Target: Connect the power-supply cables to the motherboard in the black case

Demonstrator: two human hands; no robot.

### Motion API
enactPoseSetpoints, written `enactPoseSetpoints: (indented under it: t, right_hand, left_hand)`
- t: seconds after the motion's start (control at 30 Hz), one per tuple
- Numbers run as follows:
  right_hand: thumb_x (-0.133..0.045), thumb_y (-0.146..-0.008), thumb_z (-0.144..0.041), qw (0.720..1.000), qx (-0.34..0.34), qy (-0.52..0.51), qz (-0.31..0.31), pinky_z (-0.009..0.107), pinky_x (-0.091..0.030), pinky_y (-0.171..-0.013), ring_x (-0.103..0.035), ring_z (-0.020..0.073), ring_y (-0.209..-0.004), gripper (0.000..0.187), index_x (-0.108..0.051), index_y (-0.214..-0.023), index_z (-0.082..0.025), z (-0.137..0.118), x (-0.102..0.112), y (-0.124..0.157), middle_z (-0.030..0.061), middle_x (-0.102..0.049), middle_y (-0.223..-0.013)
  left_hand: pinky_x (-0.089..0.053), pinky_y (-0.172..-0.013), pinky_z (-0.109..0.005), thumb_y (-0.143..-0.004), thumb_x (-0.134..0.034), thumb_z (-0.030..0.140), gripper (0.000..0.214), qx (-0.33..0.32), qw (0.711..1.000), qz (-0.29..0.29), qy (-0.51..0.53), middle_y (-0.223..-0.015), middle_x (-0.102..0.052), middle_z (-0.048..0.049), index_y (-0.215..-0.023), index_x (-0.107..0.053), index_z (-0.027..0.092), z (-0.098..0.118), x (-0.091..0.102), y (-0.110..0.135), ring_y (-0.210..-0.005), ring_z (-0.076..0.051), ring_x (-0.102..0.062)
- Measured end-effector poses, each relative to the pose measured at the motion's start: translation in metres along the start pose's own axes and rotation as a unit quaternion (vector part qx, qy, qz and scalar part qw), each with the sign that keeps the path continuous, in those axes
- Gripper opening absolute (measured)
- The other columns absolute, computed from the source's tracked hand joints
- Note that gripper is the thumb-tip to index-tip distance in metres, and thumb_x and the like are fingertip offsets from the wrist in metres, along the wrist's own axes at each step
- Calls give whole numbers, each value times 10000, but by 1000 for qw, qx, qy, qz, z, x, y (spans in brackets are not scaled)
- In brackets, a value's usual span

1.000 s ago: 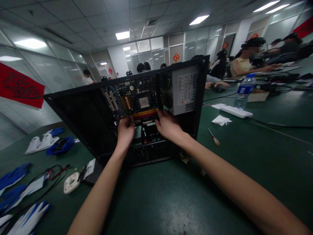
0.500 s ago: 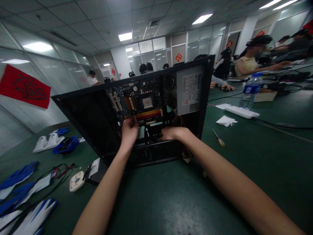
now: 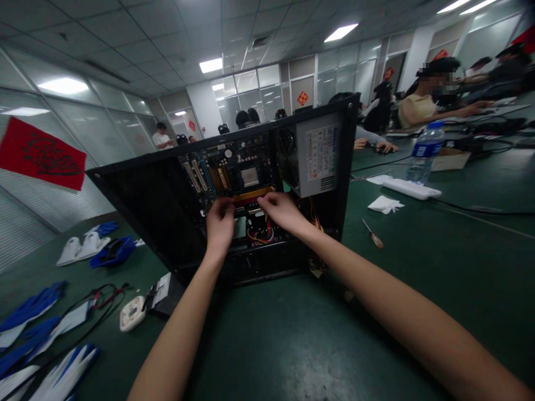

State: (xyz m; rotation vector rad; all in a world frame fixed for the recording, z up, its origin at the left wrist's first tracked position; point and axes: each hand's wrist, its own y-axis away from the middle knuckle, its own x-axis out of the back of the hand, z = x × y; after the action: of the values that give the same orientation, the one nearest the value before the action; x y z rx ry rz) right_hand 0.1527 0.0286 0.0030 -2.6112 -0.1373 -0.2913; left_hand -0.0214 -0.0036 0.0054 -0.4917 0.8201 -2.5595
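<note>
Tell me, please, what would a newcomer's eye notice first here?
First, the open black computer case on the green table, with the left hand and the right hand inside it. Then the pale power supply in its upper right corner, and the red banner at the picture's far left.

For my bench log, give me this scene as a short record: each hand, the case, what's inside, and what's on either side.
Left hand: at the left end of the red-and-yellow slots; grip unclear
Right hand: thumb and fingertips together at the slots' right end; whether anything is pinched is unclear
Case: standing on the green table, open side toward the person
Inside: board, power supply, coloured wires
Right of case: screwdriver, tissue, bottle
Left of case: blue tray, gloves
</note>
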Motion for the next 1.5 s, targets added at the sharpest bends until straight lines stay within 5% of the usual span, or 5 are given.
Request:
enactPoseSetpoints:
  t: [0.27,0.43,0.63,1.07,1.5]
  right_hand:
    - [-683,-719,-534,941,-78,-330,11,248,-445,-585,-540,133,-635,365,-503,-693,-217,-27,1,10,1,-564,-703]
    - [-598,-822,-534,975,-27,-220,-28,269,-434,-579,-549,143,-622,357,-514,-692,-212,-27,3,19,17,-590,-719]
    - [-584,-938,-356,969,120,199,-88,325,-440,-721,-651,219,-768,224,-688,-828,-191,-43,17,38,76,-708,-818]
    - [-688,-882,-417,972,162,126,-118,277,-358,-598,-537,136,-596,276,-678,-733,-185,-59,17,48,8,-638,-662]
    - [-679,-839,-467,990,30,-130,-38,240,-386,-472,-491,107,-491,325,-616,-687,-187,-67,30,38,-23,-555,-564]
  left_hand:
    - [-477,-671,-238,-828,-568,422,258,40,985,38,164,-765,-670,-12,-796,-655,181,13,3,-1,-726,-151,-622]
    - [-354,-431,-220,-851,-551,636,454,230,925,-139,269,-470,-446,63,-722,-551,201,25,3,4,-360,-76,-360]
    - [-397,-484,-225,-824,-665,599,442,169,953,-124,218,-534,-486,45,-700,-543,193,37,-2,11,-463,-91,-457]
    - [-515,-609,-266,-866,-605,627,502,231,910,-231,255,-741,-690,-74,-884,-714,137,60,-5,22,-737,-206,-673]
    - [-610,-845,-304,-801,-676,113,243,268,890,-101,355,-838,-740,-61,-1034,-739,137,80,12,22,-750,-142,-706]
